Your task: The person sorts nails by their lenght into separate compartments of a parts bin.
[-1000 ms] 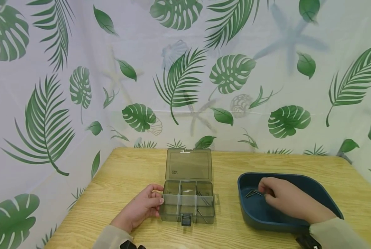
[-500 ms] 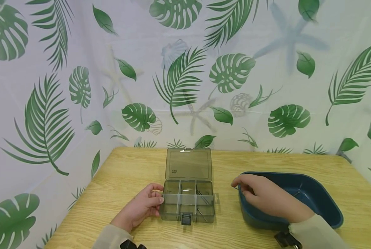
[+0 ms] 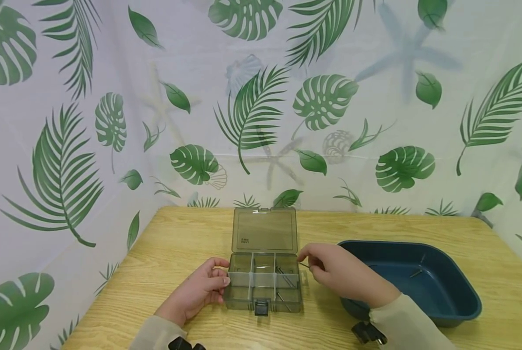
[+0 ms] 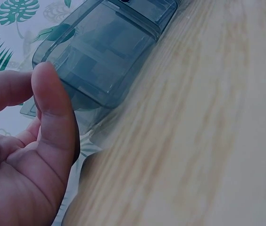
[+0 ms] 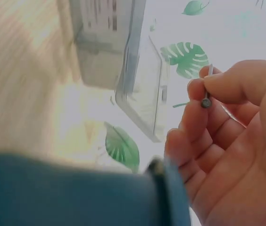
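A smoky clear compartment box (image 3: 239,305) stands on the table with its lid (image 3: 264,231) raised at the back. My left hand (image 3: 197,290) grips its left side, thumb at the rim, fingers along the wall; the left wrist view shows the thumb (image 4: 53,94) bent at the box's edge. Several nails (image 3: 284,278) lie in the right-hand compartments. Just right of the box, my right hand (image 3: 346,272) pinches a single nail (image 5: 206,102) between thumb and index finger, its round head showing in the right wrist view.
A dark blue tray (image 3: 436,296) stands to the right, partly behind the right forearm. In it lies a nail (image 3: 416,273). The wooden table (image 3: 190,233) backs onto a leaf-patterned cloth (image 3: 352,112).
The right hand has lifted a nail out of the blue tray and moved left over its rim to beside the box. The left hand and the box have stayed in place.
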A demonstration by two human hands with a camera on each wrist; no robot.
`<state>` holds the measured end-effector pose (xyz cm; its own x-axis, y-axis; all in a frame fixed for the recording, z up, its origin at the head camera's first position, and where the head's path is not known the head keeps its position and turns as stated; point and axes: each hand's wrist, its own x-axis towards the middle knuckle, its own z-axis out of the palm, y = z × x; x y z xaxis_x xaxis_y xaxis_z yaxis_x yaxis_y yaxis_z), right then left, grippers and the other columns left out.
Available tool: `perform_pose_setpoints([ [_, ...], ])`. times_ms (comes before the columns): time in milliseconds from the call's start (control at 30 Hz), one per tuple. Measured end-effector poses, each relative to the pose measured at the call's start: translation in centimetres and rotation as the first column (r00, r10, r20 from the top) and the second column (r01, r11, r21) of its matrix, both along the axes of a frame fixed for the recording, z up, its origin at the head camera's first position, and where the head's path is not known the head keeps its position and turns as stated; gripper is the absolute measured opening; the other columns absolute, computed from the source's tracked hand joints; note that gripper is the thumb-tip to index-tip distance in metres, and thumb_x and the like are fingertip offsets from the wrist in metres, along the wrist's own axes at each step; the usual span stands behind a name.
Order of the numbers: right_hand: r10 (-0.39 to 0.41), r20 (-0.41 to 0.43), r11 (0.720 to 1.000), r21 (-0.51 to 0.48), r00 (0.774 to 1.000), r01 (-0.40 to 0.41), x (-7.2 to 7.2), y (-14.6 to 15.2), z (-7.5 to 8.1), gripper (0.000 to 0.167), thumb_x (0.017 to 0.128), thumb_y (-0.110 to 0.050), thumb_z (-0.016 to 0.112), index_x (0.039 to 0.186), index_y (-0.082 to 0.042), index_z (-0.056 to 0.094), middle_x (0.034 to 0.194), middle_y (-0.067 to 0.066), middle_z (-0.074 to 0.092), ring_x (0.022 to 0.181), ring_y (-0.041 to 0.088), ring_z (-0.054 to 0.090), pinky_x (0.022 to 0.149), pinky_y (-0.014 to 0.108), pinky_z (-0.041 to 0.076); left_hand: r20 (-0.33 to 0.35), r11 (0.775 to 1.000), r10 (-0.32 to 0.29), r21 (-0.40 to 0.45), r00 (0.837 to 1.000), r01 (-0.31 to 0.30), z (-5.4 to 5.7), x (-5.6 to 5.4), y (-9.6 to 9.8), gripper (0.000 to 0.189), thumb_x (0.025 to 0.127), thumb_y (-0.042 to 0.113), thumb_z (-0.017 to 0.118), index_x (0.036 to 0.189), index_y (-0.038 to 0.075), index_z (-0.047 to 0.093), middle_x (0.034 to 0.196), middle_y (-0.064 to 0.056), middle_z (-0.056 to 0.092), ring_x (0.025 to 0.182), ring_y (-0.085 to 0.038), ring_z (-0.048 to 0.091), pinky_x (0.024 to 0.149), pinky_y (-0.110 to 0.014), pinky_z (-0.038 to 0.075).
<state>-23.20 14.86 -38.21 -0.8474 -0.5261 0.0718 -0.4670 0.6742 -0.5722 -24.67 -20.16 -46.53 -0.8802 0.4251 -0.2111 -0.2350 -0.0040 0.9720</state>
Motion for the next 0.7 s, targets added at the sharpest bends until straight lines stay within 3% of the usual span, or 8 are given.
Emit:
perform_pose_setpoints([
  [333,0.054,0.011,0.998,0.009,0.998,-0.054,-0.4,-2.8,-0.7,0.026,0.099,-0.004,0.055,0.119,-0.015,0.067,0.078,-0.009,0.054,0.062,0.007,0.045,0.060,0.029,0.043,-0.002,1.000,0.007,0.007,1.000,-0.007,-0.1,0.0,0.0,0.049,0.097,0.004,0.061,0.138,-0.002,0.034,0.093,-0.004,0.051,0.071,-0.015,0.049,0.060,-0.027,0.052],
  [700,0.043,0.075,0.999,0.003,0.996,-0.043,-0.3,-2.9,-0.9,0.025,0.099,-0.010,0.056,0.121,-0.018,0.066,0.076,-0.008,0.056,0.059,0.009,0.047,0.056,0.029,0.043,0.004,1.000,-0.006,0.006,1.000,0.006,-0.2,0.0,0.0,0.050,0.098,0.007,0.063,0.138,-0.002,0.034,0.092,-0.004,0.052,0.072,-0.014,0.049,0.060,-0.027,0.052],
])
